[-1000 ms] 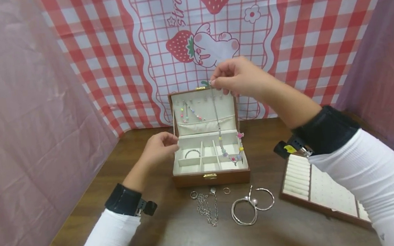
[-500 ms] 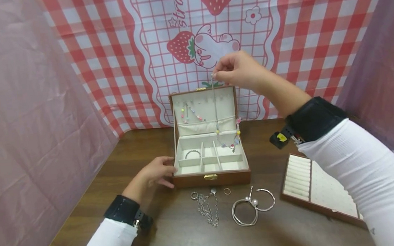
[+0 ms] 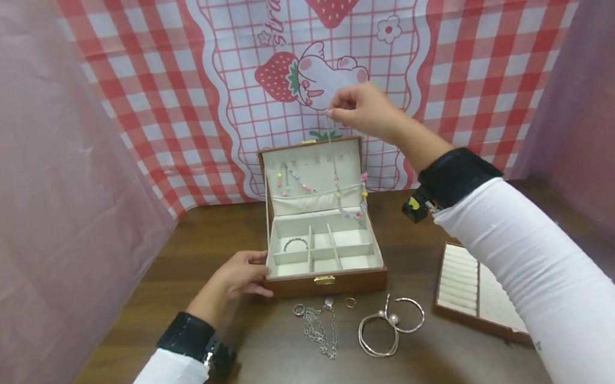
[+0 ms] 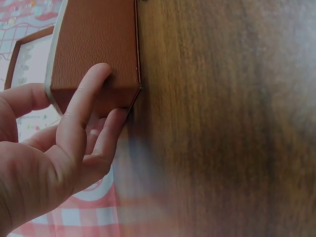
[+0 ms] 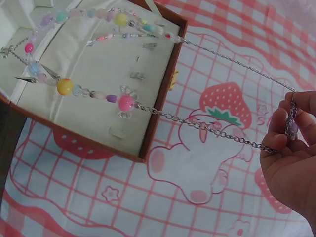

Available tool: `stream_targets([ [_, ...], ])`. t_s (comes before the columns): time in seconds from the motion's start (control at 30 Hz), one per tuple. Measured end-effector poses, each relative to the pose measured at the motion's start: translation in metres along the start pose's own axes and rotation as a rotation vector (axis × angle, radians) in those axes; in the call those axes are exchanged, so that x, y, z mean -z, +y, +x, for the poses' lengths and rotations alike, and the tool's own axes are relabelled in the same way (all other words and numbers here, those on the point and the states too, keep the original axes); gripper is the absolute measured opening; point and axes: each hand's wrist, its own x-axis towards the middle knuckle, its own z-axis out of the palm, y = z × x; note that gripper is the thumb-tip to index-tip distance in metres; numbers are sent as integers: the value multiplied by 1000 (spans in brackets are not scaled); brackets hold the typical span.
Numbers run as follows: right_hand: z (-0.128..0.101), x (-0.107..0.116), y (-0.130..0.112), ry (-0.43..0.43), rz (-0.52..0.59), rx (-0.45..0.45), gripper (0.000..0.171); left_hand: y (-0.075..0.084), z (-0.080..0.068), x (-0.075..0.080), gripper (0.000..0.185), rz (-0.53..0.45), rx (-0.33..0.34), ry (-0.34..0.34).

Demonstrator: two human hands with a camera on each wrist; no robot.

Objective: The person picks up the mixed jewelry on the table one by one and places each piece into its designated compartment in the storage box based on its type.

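A brown jewelry box (image 3: 355, 282) with a cream lining stands with its lid up. My left hand (image 3: 242, 275) holds its front left corner, the thumb on the front and fingers at the rim and side (image 4: 98, 118). High over the box, my right hand (image 3: 365, 110) pinches the chain of a beaded necklace (image 5: 222, 131). The necklace hangs in a loop before the lid, with pastel beads, a pink candy-shaped bead (image 5: 126, 103) and silver spikes low on it. Another beaded strand (image 3: 300, 180) hangs inside the lid at left. A bracelet (image 3: 295, 240) lies in the back left compartment.
In front of the box lie a silver chain (image 3: 318, 333), two rings, one of them gold-toned (image 3: 351, 302), and bangles with pearls (image 3: 378, 335). A lined tray (image 3: 458, 279) sits at right, partly under the right sleeve. A checked cloth (image 3: 470, 52) hangs behind.
My left hand has come down from over the box's left side to its front corner. My right hand has risen slightly, lifting the necklace so its beads hang higher before the lid.
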Motion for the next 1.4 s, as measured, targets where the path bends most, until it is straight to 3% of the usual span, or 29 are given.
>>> stream_targets([
  [0.27, 19, -27, 20, 66, 24, -39, 21, -1, -1, 4, 64, -3, -17, -23],
  [0.57, 35, -44, 38, 135, 29, -67, 24, -6, 0, 1, 62, -19, 22, 13],
  [1.03, 56, -42, 40, 224, 43, -86, 24, -4, -4, 1, 63, -23, 2, 1],
  [1.4, 46, -57, 57, 150, 28, -91, 22, 0, -3, -1, 62, -21, 27, 17],
])
